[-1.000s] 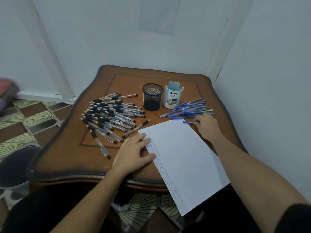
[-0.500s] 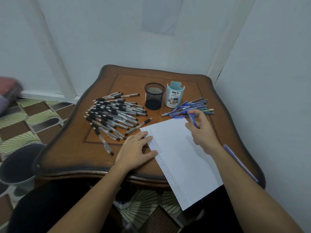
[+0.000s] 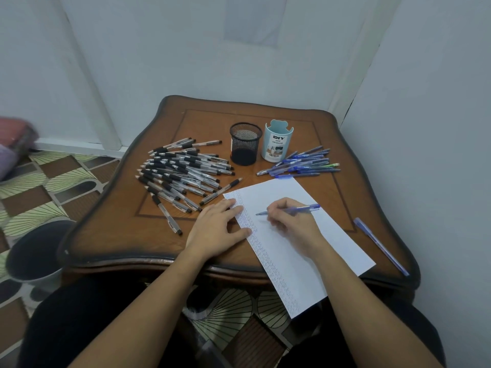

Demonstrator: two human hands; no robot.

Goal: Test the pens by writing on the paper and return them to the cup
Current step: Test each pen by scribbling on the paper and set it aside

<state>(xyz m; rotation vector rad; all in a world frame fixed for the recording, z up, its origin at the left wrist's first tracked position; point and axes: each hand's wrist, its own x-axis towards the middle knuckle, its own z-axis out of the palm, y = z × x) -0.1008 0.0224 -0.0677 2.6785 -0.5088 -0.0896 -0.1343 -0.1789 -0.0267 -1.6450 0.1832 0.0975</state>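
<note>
The right hand [image 3: 289, 221] had its grip clamped on a blue pen [image 3: 295, 209], fingers and thumb pinching the barrel low. The tip pointed left over the paper [image 3: 305, 243], though I could not tell whether it touched. The left hand [image 3: 215, 229] lay flat with its grip apart, fingers pressing the sheet's left edge beside a column of small marks. The sheet overhung the near edge of the tabletop [image 3: 111, 227] (so that pinning mattered). A short, light stroke on bare paper right of the column would probably test it best. The pale blue cup [image 3: 277, 142] stood at the back beside the black mesh cup [image 3: 244, 143], near the loose blue pens [image 3: 305, 163].
</note>
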